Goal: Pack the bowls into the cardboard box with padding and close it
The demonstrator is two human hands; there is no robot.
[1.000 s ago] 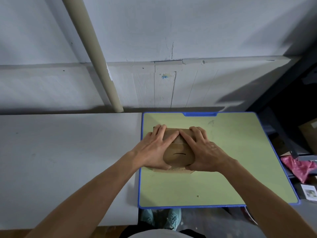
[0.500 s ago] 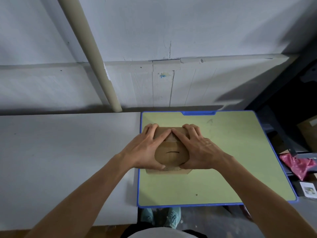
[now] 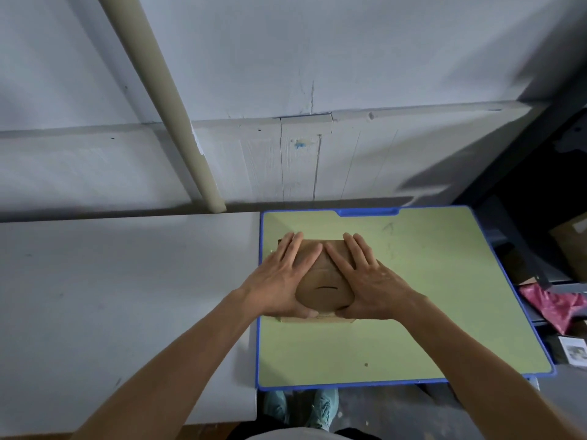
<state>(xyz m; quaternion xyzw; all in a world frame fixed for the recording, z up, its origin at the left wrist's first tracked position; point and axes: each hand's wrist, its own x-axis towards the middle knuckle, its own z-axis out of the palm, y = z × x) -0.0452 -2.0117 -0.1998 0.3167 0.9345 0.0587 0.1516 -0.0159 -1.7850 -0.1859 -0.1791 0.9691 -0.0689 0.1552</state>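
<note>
A small brown cardboard box (image 3: 324, 285) sits on the green desk with the blue rim (image 3: 413, 312), near its left side. Its top flaps are folded down and a short dark slit shows on the near flap. My left hand (image 3: 279, 277) lies flat on the left part of the top, fingers straight and pointing away. My right hand (image 3: 370, 277) lies flat on the right part in the same way. Both thumbs reach along the box's near edge. No bowl or padding is visible; the box's inside is hidden.
A grey table (image 3: 127, 312) adjoins the green desk on the left. A beige pipe (image 3: 178, 112) slants down the white wall behind. Dark shelving with a pink bag (image 3: 552, 306) and a cardboard carton (image 3: 571, 246) stands at the right.
Both hands have flattened on the box top, the fingers stretching straighter and the index fingertips drawing slightly apart. The box has stayed in place.
</note>
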